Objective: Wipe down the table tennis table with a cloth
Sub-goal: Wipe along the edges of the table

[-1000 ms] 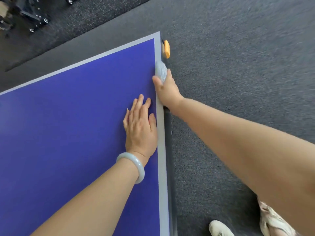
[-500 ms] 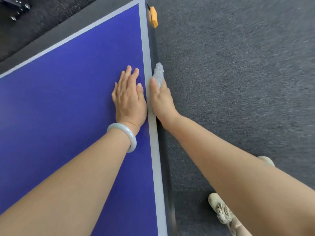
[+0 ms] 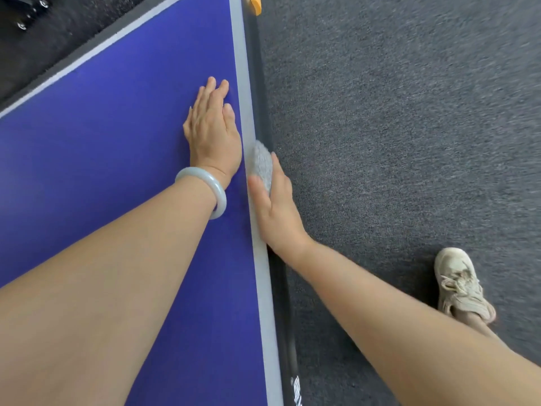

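Note:
The blue table tennis table (image 3: 102, 171) with its pale border line fills the left half of the view. My left hand (image 3: 212, 130) lies flat on the blue top beside the right border, fingers straight, a pale bangle on the wrist. My right hand (image 3: 275, 209) grips a small grey cloth (image 3: 261, 164) against the table's right edge, thumb on the border line, fingers wrapped over the side. Most of the cloth is hidden under that hand.
Grey carpet (image 3: 409, 142) covers the floor to the right of the table. My foot in a beige sneaker (image 3: 459, 285) stands at the lower right. An orange corner guard (image 3: 255, 4) sits at the table's far corner. Dark wheeled equipment (image 3: 26, 13) is at top left.
My right hand has slid the cloth toward me along the table's right edge, from near the orange corner to beside my left wrist. The left hand stays flat on the top.

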The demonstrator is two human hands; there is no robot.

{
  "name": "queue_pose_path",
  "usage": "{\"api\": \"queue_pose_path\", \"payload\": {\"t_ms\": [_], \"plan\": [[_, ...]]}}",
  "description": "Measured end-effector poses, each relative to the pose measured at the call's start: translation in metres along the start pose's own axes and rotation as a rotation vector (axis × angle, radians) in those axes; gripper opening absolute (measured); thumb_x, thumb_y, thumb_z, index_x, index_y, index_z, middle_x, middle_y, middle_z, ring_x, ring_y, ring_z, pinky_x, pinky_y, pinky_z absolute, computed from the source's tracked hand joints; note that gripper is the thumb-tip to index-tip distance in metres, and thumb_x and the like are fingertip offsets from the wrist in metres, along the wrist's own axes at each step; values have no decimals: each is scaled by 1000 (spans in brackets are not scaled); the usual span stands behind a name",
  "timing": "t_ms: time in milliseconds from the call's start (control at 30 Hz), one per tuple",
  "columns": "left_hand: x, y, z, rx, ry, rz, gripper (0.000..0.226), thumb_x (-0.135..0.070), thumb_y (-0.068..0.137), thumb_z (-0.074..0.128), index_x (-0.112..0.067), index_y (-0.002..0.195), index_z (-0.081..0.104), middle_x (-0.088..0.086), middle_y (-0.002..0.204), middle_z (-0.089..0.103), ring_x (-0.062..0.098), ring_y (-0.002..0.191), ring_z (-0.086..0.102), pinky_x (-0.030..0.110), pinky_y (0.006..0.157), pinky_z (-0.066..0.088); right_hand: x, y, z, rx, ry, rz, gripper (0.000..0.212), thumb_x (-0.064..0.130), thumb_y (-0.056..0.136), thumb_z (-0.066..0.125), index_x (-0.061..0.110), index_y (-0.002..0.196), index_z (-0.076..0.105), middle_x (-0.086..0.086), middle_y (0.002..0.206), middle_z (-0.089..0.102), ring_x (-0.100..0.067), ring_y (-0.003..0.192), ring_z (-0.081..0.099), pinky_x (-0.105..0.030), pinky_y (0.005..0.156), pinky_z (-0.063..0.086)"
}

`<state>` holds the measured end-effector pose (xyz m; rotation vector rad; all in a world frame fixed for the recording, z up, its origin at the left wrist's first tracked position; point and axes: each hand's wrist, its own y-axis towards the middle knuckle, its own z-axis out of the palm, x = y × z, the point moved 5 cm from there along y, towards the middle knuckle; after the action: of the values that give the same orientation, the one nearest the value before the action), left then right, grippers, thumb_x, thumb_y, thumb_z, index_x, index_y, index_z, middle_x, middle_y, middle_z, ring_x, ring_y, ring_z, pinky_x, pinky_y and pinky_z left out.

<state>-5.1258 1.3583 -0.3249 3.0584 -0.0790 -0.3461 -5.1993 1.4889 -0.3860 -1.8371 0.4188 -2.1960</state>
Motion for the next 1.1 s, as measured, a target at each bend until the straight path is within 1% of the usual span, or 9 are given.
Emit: {"api": "queue_pose_path", "payload": {"t_ms": [100,233,333,400,467,600,833,967,1100], "plan": [[1,0,0,-2,8,-9,46,-20,107,25,-23,152,36,-5,163,23,11,151,15,36,121,13,1,1,1,-37,12,-19,68,47,102,41,28,159,9,0,163,18,-11,146,17,-24,111,16],[0,-1,1,9,9,-18,46,-21,107,24,-24,151,36,-6,163,22,11,151,15,35,122,11,-34,-90,7,35,0,-73,73,52,98,39,29,159,5,11,162,13,13,143,8,-5,110,9],[-1,-3,1,18,4,-21,46,-22,107,22,-25,152,34,-6,164,21,11,151,13,35,121,10,-56,-117,9,106,17,-26,75,53,96,38,32,158,2,17,153,17,34,125,10,9,96,11],[-1,-3,1,19,2,-19,47,-22,108,22,-25,153,33,-6,164,20,12,151,13,35,122,10,-51,-104,8,78,31,-4,76,56,94,39,36,157,2,21,145,21,40,109,17,4,93,18],[0,-2,2,17,4,-24,47,-22,108,22,-25,153,33,-7,164,20,11,151,13,35,121,10,-36,-65,6,37,42,18,75,60,94,40,38,157,7,16,150,27,25,110,29,-12,95,21],[1,-1,2,11,0,-22,47,-23,107,23,-27,152,33,-8,164,21,10,151,13,33,120,9,6,22,-2,-60,93,85,77,55,98,42,27,159,5,-5,160,27,-21,143,33,-35,111,29],[1,0,2,13,-16,-31,46,-25,107,24,-28,152,35,-8,163,21,11,150,15,36,119,10,-59,-139,7,56,-18,-104,80,52,99,37,22,158,-8,19,164,-9,3,150,-7,-24,123,3],[-1,-3,2,22,-5,-33,47,-24,107,22,-27,153,33,-8,164,19,11,151,13,37,120,8,-79,-190,13,115,5,-57,78,55,96,37,30,156,-7,27,162,-7,3,150,-6,-26,123,4],[-1,-2,3,30,11,-19,47,-23,108,21,-25,153,30,-6,164,18,12,152,11,35,121,7,-51,-113,10,8,-4,16,82,60,92,38,28,158,-1,15,164,5,6,148,3,-21,120,9]]}}
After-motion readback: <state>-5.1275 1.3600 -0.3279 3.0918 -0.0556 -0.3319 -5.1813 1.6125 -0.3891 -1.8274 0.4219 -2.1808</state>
